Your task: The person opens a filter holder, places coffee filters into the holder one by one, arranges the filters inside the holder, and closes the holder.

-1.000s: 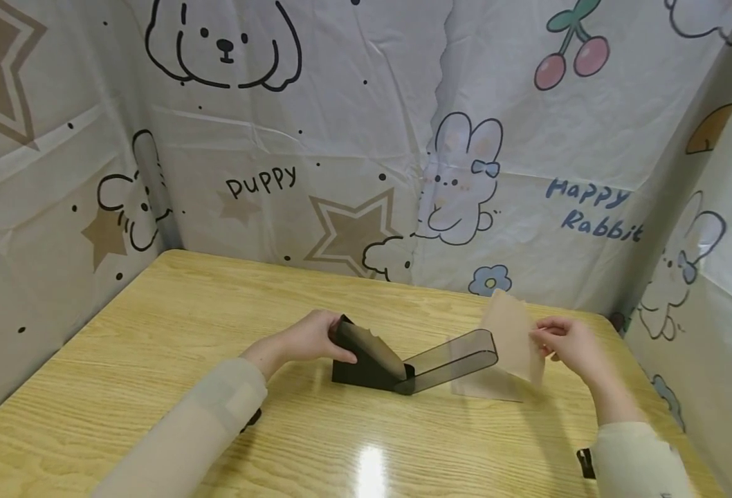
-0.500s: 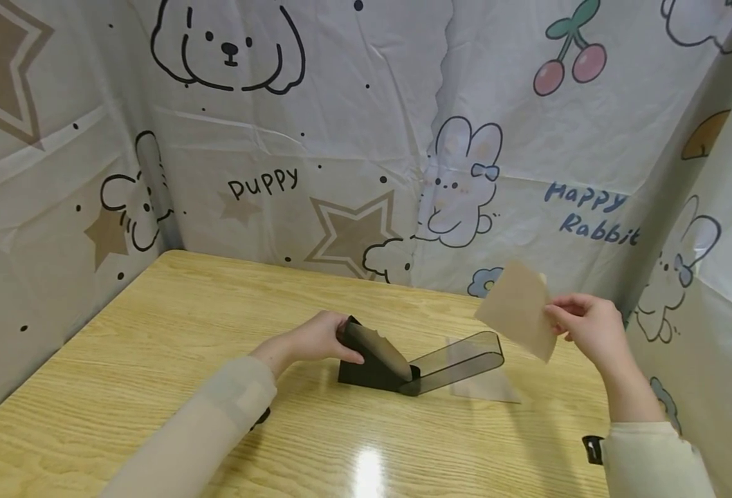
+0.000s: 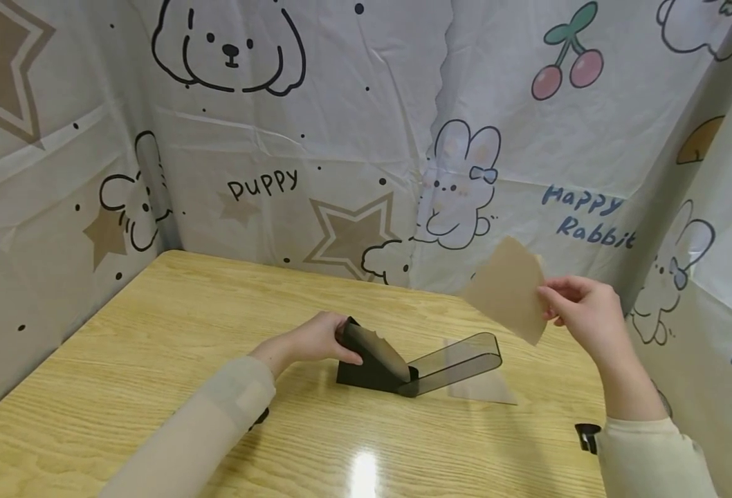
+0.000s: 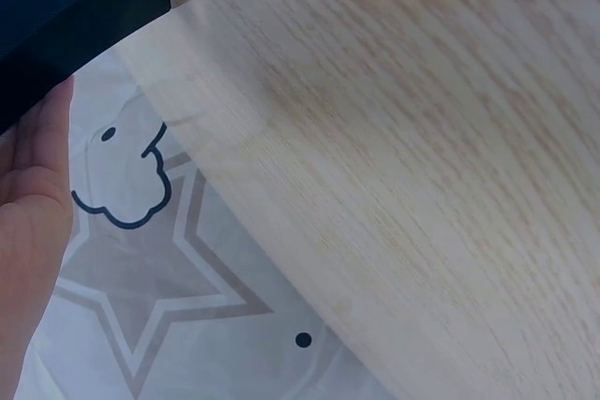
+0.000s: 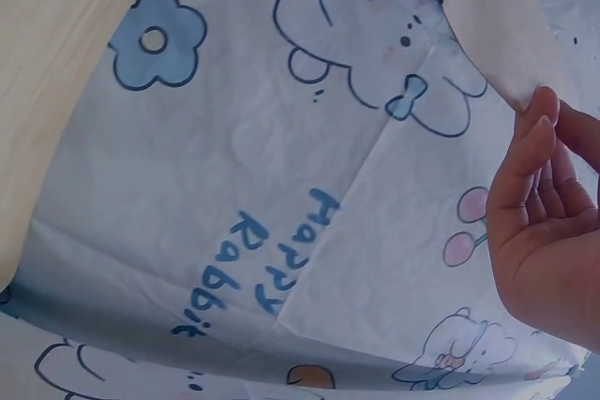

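My left hand point(image 3: 319, 337) grips the back of a black wedge-shaped holder point(image 3: 366, 370) on the table, thumb on the near side. Its smoky see-through lid point(image 3: 456, 363) is swung out to the right, and brown paper point(image 3: 383, 349) shows inside. Raised off the table at the right, my right hand point(image 3: 584, 308) pinches a brown paper coffee filter point(image 3: 509, 290) by its edge, between thumb and fingers. In the right wrist view the filter point(image 5: 502, 21) rises from the fingertips. The left wrist view shows only the dark holder's end point(image 4: 84, 25) and part of the left hand.
A pale flat sheet point(image 3: 487, 389) lies on the wooden table point(image 3: 216, 297) behind and below the lid. Printed cloth curtains point(image 3: 341, 138) stand along the back and both sides. A small black piece point(image 3: 587, 437) shows by the right sleeve.
My right hand has lifted the filter up and away from beside the lid. The left hand keeps its grip on the holder, which stays in place.
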### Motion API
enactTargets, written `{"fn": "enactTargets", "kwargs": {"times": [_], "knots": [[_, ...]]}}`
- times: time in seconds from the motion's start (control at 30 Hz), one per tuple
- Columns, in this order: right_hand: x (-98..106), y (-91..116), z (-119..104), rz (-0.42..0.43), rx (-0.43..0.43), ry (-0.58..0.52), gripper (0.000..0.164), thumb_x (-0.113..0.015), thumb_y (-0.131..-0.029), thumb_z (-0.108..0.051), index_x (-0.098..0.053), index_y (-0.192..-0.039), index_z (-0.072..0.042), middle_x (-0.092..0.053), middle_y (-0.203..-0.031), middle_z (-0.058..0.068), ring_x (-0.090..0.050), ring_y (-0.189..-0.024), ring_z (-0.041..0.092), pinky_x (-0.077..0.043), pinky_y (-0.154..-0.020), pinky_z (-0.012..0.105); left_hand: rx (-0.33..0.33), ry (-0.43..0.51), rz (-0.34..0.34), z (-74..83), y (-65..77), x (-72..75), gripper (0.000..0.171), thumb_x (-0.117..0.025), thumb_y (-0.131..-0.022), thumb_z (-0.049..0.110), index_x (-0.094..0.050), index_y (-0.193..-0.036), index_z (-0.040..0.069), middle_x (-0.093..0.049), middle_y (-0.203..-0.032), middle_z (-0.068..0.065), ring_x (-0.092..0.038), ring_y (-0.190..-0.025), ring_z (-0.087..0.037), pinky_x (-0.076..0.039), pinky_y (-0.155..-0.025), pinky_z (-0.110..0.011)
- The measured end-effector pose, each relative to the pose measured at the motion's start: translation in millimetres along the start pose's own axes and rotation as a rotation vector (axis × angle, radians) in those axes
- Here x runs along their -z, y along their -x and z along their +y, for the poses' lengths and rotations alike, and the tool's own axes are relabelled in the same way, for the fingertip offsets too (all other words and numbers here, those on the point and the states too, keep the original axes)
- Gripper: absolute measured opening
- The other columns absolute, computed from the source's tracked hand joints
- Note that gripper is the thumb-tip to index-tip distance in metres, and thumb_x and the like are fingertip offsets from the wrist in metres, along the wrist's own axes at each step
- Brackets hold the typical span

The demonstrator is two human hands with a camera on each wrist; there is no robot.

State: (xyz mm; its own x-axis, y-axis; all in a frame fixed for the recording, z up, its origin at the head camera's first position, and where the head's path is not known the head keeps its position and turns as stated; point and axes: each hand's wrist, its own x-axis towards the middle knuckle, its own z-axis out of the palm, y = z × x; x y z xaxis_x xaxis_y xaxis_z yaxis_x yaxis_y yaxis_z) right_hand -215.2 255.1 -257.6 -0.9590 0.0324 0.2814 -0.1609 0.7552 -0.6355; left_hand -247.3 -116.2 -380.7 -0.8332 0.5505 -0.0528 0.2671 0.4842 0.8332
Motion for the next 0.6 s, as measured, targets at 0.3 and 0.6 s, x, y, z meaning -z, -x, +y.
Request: {"fn": "enactTargets", "kwargs": {"times": [0.3,0.6], "knots": [[-13,5,-26,-0.013,0.084,-0.051,0.031,-0.060,-0.092,-0.019,-0.063,-0.106,0.008,-0.067,-0.090,0.023,-0.059,-0.056,0.002,-0.051,-0.054,0.020,-0.005,-0.015,0.002,-0.2,0.0,0.5,0.026,-0.077,-0.077,0.019,-0.054,-0.082,0.008,-0.055,-0.074,0.002,-0.043,-0.064,-0.011,-0.039,-0.063,-0.026],[-37,11,-48,-0.075,0.161,-0.101,0.020,-0.062,-0.090,-0.010,-0.066,-0.099,0.008,-0.069,-0.081,0.020,-0.059,-0.055,0.005,-0.050,-0.053,0.021,-0.009,-0.001,-0.005,0.9,0.4,-0.7,0.023,-0.077,-0.078,0.018,-0.057,-0.084,0.008,-0.059,-0.076,0.002,-0.046,-0.065,-0.010,-0.042,-0.065,-0.026]]}}
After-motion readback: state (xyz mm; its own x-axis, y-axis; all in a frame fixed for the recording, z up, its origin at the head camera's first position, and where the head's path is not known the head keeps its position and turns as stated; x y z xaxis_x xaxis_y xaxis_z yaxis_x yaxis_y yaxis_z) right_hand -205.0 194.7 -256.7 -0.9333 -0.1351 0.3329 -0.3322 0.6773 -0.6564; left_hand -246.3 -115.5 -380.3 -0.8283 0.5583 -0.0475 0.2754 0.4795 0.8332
